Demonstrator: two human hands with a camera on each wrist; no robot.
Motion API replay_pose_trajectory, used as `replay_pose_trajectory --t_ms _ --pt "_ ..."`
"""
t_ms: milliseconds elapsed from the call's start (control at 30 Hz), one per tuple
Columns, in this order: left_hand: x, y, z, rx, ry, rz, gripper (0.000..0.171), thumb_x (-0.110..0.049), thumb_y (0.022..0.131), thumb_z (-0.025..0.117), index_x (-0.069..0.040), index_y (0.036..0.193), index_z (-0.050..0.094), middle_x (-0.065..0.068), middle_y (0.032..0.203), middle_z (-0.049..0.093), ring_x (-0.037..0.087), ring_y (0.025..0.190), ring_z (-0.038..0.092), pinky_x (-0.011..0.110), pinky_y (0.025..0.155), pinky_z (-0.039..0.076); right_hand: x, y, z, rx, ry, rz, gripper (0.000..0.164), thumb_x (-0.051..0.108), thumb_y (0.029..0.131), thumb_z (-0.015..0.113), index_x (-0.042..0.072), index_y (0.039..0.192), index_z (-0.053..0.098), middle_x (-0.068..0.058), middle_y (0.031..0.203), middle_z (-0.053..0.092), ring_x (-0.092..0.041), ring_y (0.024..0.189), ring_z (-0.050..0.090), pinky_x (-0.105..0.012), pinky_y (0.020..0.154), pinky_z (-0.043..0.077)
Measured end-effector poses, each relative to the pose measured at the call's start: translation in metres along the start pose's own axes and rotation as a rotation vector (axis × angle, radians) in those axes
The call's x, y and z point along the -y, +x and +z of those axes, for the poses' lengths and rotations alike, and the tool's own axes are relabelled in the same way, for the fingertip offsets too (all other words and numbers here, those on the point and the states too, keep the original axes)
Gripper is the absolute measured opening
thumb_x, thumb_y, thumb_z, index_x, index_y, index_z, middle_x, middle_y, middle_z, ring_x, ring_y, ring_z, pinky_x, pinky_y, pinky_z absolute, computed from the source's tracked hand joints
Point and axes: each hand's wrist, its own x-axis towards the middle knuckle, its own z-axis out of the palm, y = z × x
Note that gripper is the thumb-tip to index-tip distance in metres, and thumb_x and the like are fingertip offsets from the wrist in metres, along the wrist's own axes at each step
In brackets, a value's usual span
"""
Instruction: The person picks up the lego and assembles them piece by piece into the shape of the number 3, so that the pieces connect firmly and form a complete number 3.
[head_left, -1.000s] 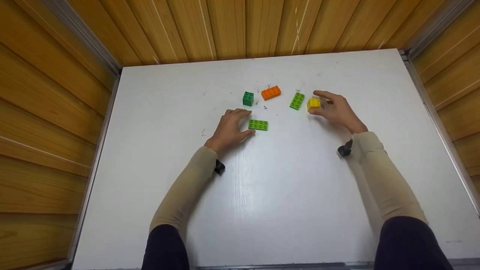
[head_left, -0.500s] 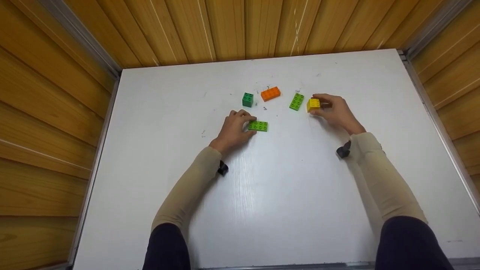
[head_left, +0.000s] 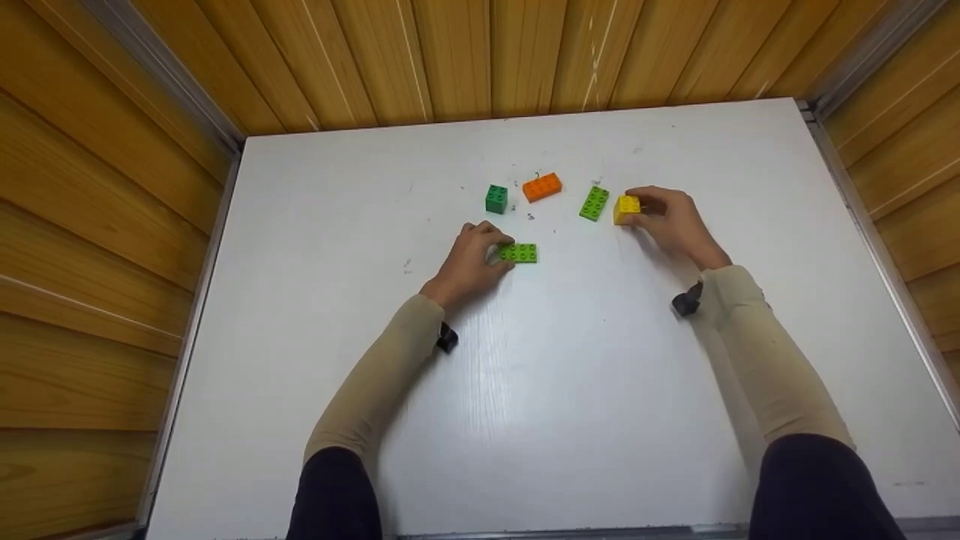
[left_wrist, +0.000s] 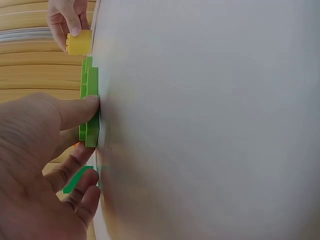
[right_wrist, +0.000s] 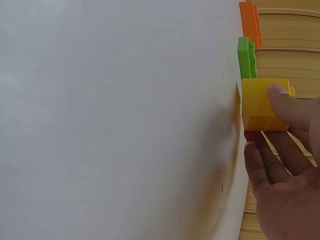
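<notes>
My left hand (head_left: 472,259) pinches the left end of a flat light-green toy brick (head_left: 523,253) between thumb and fingers, and the brick lies lengthwise across the white table. In the left wrist view the thumb presses on the near long side of that light-green brick (left_wrist: 92,127). Farther right, my right hand (head_left: 679,225) grips a yellow block-shaped toy brick (head_left: 627,210), studs up. The right wrist view has the thumb on the face of the yellow brick (right_wrist: 257,100), with the other fingers partly hidden beyond it.
A second flat light-green brick (head_left: 594,203) lies just left of the yellow one. Behind the left hand are a dark-green brick (head_left: 496,199) and an orange brick (head_left: 542,187). Wood-look panels (head_left: 450,60) border the white table (head_left: 540,390) at the back and sides.
My left hand has moved slightly right and its thumb and fingers have closed on the light-green brick. My right hand's fingers have closed in on the yellow brick, which stays in place.
</notes>
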Motion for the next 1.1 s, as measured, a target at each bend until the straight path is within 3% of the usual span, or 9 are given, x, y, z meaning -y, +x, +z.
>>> replay_pose_trajectory --t_ms 333,800,1100 --pt "0.002 -0.001 0.002 0.03 -0.08 -0.009 0.037 -0.02 0.1 0.078 -0.012 0.136 0.073 0.0 0.129 0.061 0.019 0.131 0.048 0.035 0.12 0.042 0.018 -0.006 0.007 0.018 0.049 -0.023 0.048 0.019 0.103 0.074 0.013 0.149 0.062 -0.012 0.155 0.059 -0.031 0.139 0.061 -0.045 0.119 0.048" --pt "0.005 -0.003 0.004 0.025 -0.106 -0.028 0.038 -0.019 0.1 0.078 -0.012 0.137 0.073 0.001 0.133 0.06 0.02 0.135 0.048 0.036 0.123 0.04 0.047 -0.011 0.028 0.022 0.096 -0.199 0.045 0.013 0.101 0.076 0.007 0.144 0.066 -0.016 0.146 0.065 -0.035 0.13 0.067 -0.034 0.111 0.055" --pt "0.006 -0.003 0.003 0.031 -0.102 -0.022 0.038 -0.022 0.101 0.077 -0.012 0.137 0.072 0.003 0.135 0.06 0.021 0.137 0.048 0.036 0.124 0.039 0.062 -0.013 0.046 0.061 0.111 -0.206 0.047 0.016 0.1 0.078 0.006 0.144 0.066 -0.016 0.145 0.066 -0.034 0.131 0.067 -0.037 0.112 0.054"
